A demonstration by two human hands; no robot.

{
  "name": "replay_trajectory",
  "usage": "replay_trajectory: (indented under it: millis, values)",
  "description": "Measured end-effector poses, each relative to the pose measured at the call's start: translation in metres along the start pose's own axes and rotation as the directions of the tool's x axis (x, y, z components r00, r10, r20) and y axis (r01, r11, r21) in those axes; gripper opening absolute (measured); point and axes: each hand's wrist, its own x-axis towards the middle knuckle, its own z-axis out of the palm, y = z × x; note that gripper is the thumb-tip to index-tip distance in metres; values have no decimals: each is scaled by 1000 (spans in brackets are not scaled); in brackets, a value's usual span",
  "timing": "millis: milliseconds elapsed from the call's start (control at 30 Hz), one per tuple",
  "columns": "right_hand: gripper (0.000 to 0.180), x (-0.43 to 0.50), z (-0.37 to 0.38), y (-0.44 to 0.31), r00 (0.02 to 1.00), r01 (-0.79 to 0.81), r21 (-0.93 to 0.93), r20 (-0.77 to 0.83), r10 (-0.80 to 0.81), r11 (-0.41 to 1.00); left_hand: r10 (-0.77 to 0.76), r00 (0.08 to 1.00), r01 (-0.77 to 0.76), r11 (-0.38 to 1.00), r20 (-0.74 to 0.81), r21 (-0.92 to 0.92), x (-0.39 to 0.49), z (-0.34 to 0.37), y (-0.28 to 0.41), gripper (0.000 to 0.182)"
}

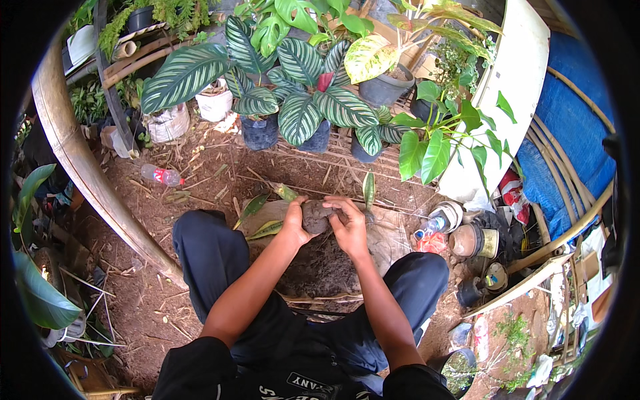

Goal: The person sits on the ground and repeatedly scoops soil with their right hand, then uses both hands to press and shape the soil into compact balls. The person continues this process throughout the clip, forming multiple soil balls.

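Observation:
Between my two hands is a dark lump of soil (315, 217), held above an open sack. My left hand (296, 220) grips its left side, with the thumb along the near edge. My right hand (348, 222) curls over its right side, fingertips touching it. Under my forearms, loose dark soil (320, 267) lies on the pale sack (392, 235). Long green leaves with yellow edges (266, 230) lie on the sack's left part, beside my left hand. An upright leaf (369, 190) stands just beyond my right hand.
Striped-leaf potted plants (300, 107) stand ahead. A plastic bottle (162, 175) lies on the dirt at left, near a thick bamboo pole (95, 170). Stacked used pots (467, 240), a water bottle (431, 225) and a blue tarp (575, 120) are at right.

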Motion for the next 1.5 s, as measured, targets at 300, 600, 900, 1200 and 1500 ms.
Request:
replay_trajectory:
  millis: [300, 600, 900, 1200, 1500]
  values:
    - [36, -1, -2, 18, 992, -55, 25, 118, 51, 998, -22, 1000, 22, 1000, 21, -3, -4, -2, 2, 34]
    - [40, -6, 17, 1, 1000, -27, -119, 8, 28, 993, 127, 992, -127, 991, 6, -38, -9, 8, -7, 30]
    - [44, -16, 43, 16, 990, 142, -495, 65, -127, 857, 176, 971, -184, 982, -160, -39, -3, -1, -16, 33]
    - [47, -4, 27, 5, 983, -77, 187, -147, 106, 979, 196, 981, -195, 981, -13, 5, -13, 12, -12, 29]
    - [64, 5, 3, 14, 827, -484, 412, -73, 558, 772, 245, 969, -232, 951, -41, 205, -21, 29, -31, 29]
